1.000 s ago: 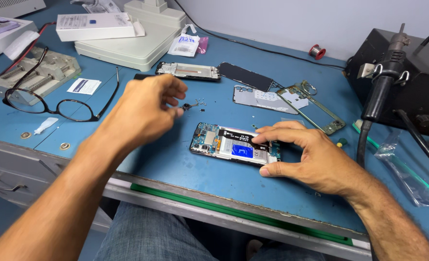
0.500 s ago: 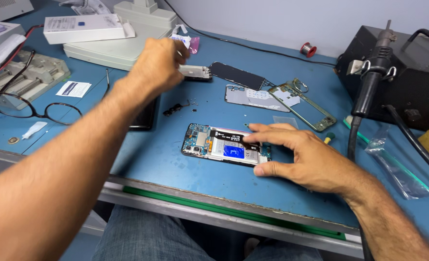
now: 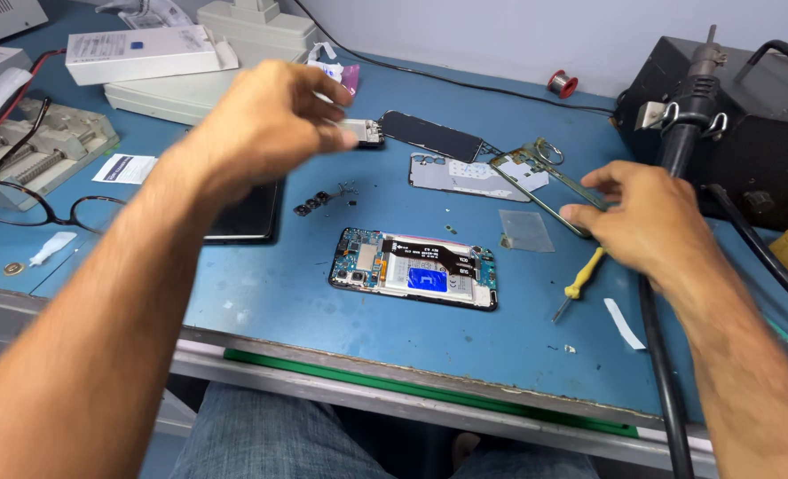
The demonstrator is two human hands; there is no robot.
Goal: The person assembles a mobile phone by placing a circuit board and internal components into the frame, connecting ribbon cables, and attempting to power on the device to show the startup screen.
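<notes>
Since a moment before, the right hand (image 3: 651, 222) had left the opened black phone (image 3: 413, 268) at frame centre, fingers apart; the left hand (image 3: 265, 120) pinched a small grey part (image 3: 361, 131), upper centre, freeing the phone on the blue desk (image 3: 518, 328).

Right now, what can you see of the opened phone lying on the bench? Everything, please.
The opened phone lies flat on the blue bench top, long side roughly parallel to the near edge, back cover off. Inside show a bluish circuit board at the left end, a dark ribbon cable running across the middle, a pale battery with a blue label, and a smaller board at the right end. A black frame rims it. Neither hand touches it; small screws lie apart behind it.
</notes>
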